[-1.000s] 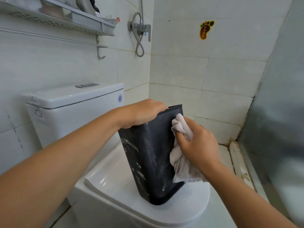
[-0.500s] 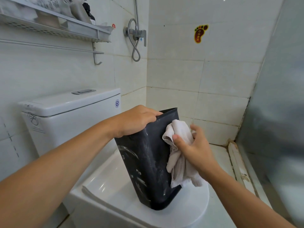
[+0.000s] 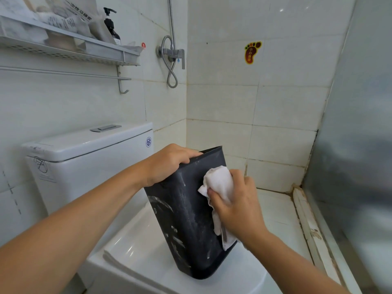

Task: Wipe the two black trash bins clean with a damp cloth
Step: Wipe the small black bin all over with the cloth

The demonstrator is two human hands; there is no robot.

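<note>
One black trash bin (image 3: 188,221) stands tilted on the closed white toilet lid (image 3: 148,257), its sides streaked with white marks. My left hand (image 3: 167,164) grips the bin's upper rim at the left corner. My right hand (image 3: 237,204) holds a crumpled white cloth (image 3: 218,181) and presses it against the bin's right side near the top. The lower end of the cloth hangs down below my palm. A second bin is not in view.
The toilet tank (image 3: 84,153) stands behind on the left. Above it hangs a wall shelf (image 3: 70,47) with a pump bottle and packets, over a towel bar. A shower valve and hose (image 3: 171,58) are on the wall. A frosted glass partition (image 3: 360,166) closes the right side.
The camera has tipped upward, so more of the shelf shows. My right hand bunched the cloth tighter and shifted it on the bin's side. My left hand kept its grip on the rim.
</note>
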